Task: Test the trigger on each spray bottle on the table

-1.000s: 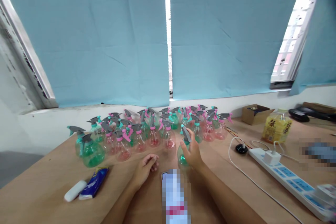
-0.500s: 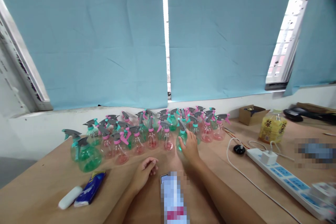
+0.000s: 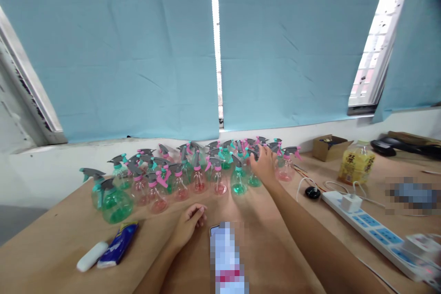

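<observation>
Head view. The right hand (image 3: 264, 165) is bent over the grey head of a green spray bottle (image 3: 254, 180), which stands upright on the table (image 3: 262, 248), just beside a second green spray bottle (image 3: 239, 182). The fingers curl about the head, but whether they grip it or merely touch it cannot be told. The left hand (image 3: 191, 220) rests loosely curled on the table, released, with nothing visible in it. Good handling here would probably mean holding the neck rather than the trigger, keeping the base level, and moving slowly, since a knock could tip the close neighbours.

Count: hands, two; spray bottles, well over a dozen, the rear ones overlapping too much for an exact figure. One each of phone (image 3: 225, 255) (blurred), blue packet (image 3: 119, 244), white case (image 3: 92, 256), black disc (image 3: 313, 192), yellow bottle (image 3: 356, 166), cardboard box (image 3: 321, 150) and power strip (image 3: 375, 235). White plugs on the strip number at least two, the nearer (image 3: 422, 245) and the farther (image 3: 351, 203). Blue shades (image 3: 138, 55), three panels, hang behind.
</observation>
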Tool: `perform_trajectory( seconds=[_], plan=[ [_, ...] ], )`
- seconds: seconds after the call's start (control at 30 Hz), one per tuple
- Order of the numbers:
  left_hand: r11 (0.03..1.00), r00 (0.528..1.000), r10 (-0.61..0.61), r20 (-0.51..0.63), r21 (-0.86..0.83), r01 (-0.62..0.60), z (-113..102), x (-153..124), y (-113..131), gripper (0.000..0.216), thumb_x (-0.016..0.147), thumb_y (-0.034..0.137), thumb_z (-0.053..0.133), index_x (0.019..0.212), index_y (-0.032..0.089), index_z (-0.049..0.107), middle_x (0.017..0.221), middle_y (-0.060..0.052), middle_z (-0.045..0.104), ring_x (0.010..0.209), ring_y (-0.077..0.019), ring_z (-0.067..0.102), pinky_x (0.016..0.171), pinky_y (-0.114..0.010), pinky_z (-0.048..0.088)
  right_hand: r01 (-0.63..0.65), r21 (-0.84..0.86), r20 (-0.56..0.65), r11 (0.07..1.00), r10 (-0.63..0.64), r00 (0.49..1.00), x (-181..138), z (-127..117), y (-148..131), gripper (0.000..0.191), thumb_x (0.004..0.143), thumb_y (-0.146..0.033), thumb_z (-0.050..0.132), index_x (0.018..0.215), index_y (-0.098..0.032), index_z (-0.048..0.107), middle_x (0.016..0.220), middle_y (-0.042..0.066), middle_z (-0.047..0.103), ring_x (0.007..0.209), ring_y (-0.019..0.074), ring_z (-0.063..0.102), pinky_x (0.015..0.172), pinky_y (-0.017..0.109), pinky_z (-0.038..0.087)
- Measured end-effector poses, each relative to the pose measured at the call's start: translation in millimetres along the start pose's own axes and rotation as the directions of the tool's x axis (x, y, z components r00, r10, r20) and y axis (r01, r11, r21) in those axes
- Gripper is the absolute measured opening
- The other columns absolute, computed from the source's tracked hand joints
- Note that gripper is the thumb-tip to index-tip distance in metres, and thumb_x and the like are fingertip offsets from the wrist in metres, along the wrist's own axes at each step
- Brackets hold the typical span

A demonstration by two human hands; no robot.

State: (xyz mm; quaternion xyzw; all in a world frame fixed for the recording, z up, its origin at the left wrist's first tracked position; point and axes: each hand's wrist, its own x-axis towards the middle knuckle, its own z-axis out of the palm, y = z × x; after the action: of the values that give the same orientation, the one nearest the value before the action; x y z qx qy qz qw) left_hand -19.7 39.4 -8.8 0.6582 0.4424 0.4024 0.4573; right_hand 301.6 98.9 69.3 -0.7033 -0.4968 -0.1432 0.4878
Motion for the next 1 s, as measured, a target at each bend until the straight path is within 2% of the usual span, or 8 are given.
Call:
perform_trajectory(
  seconds=[0.1, 0.17, 0.33, 0.5, 0.63, 0.77, 0.9, 1.0],
  plan=[
    [1.0, 1.0, -0.001, 0.0, 0.008, 0.001, 0, -1, 0, 0.049, 0.081, 0.064, 0.059, 0.095, 0.018, 0.068, 0.074, -0.003, 0.068, 0.063, -0.0156, 0.057, 0.061, -0.026, 0.044, 0.054, -0.119, 0.166, 0.991, -0.034, 0.986, 21, -3, 6, 0.052, 0.091, -0.041, 0.051, 0.138, -0.017, 0.05, 0.127, 0.016, 0.057, 0.116, 0.0363, 0.044, 0.093, 0.046, 0.032],
    [1.0, 1.0, 0.001, 0.001, 0.01, -0.001, 1, -1, 0, 0.048, 0.081, 0.063, 0.059, 0.095, 0.018, 0.068, 0.075, -0.003, 0.068, 0.063, -0.0155, 0.057, 0.061, -0.026, 0.044, 0.127, -0.142, 0.22, 0.982, -0.094, 0.971, 25, -4, 8, 0.046, 0.093, -0.039, 0.049, 0.134, -0.018, 0.054, 0.121, 0.015, 0.062, 0.116, 0.0352, 0.045, 0.092, 0.044, 0.032],
    [1.0, 1.0, 0.007, 0.005, 0.007, -0.007, 1, -1, -1, 0.048, 0.082, 0.062, 0.059, 0.095, 0.017, 0.068, 0.074, -0.003, 0.068, 0.062, -0.0154, 0.057, 0.061, -0.026, 0.044, 0.206, -0.176, 0.178, 0.963, -0.175, 0.968, 17, -6, 8, 0.034, 0.092, -0.035, 0.05, 0.119, -0.02, 0.065, 0.113, 0.015, 0.065, 0.117, 0.0339, 0.045, 0.091, 0.043, 0.031],
    [1.0, 1.0, 0.015, 0.013, 0.002, -0.015, 1, 0, -2, 0.043, 0.084, 0.059, 0.059, 0.095, 0.018, 0.067, 0.073, -0.002, 0.067, 0.062, -0.0149, 0.056, 0.061, -0.025, 0.043, 0.099, -0.12, 0.16, 0.988, -0.079, 0.984, 10, 1, 14, 0.026, 0.086, -0.037, 0.056, 0.097, -0.018, 0.07, 0.1, 0.013, 0.068, 0.102, 0.0311, 0.053, 0.084, 0.04, 0.034],
    [1.0, 0.999, 0.023, 0.036, -0.005, -0.023, 0, 0, -4, 0.039, 0.087, 0.055, 0.057, 0.096, 0.018, 0.066, 0.075, -0.002, 0.066, 0.063, -0.0144, 0.056, 0.061, -0.025, 0.043, 0.039, 0.057, -0.008, 0.998, -0.039, 0.999, 4, -4, 21, 0.023, 0.082, -0.038, 0.056, 0.09, -0.017, 0.065, 0.088, 0.008, 0.068, 0.087, 0.0247, 0.058, 0.079, 0.035, 0.037],
    [1.0, 0.998, 0.028, 0.049, 0.001, -0.028, -1, 2, -8, 0.038, 0.088, 0.053, 0.056, 0.097, 0.018, 0.066, 0.076, -0.002, 0.065, 0.064, -0.0146, 0.056, 0.061, -0.025, 0.042, 0.011, 0.291, -0.122, 0.957, 0.026, 0.992, 0, -24, 27, 0.021, 0.081, -0.039, 0.059, 0.084, -0.019, 0.057, 0.077, 0.002, 0.063, 0.072, 0.0185, 0.056, 0.07, 0.03, 0.039],
    [1.0, 0.998, 0.026, 0.049, 0.001, -0.026, -1, 2, -9, 0.037, 0.088, 0.053, 0.057, 0.097, 0.018, 0.066, 0.076, -0.001, 0.065, 0.064, -0.0146, 0.056, 0.062, -0.024, 0.043, -0.086, 0.539, -0.08, 0.838, 0.153, 0.985, -10, -40, 27, 0.026, 0.083, -0.044, 0.06, 0.078, -0.02, 0.051, 0.066, -0.003, 0.052, 0.061, 0.015, 0.051, 0.061, 0.027, 0.039],
    [1.0, 0.999, 0.022, 0.05, 0.003, -0.022, 0, 2, -7, 0.037, 0.088, 0.053, 0.057, 0.098, 0.018, 0.066, 0.077, -0.001, 0.066, 0.065, -0.0148, 0.056, 0.063, -0.024, 0.043, -0.124, 0.75, 0.05, 0.65, 0.13, 0.99, -27, -45, 19, 0.029, 0.083, -0.046, 0.063, 0.079, -0.021, 0.049, 0.062, -0.005, 0.05, 0.054, 0.0131, 0.051, 0.055, 0.025, 0.04]
  ],
)
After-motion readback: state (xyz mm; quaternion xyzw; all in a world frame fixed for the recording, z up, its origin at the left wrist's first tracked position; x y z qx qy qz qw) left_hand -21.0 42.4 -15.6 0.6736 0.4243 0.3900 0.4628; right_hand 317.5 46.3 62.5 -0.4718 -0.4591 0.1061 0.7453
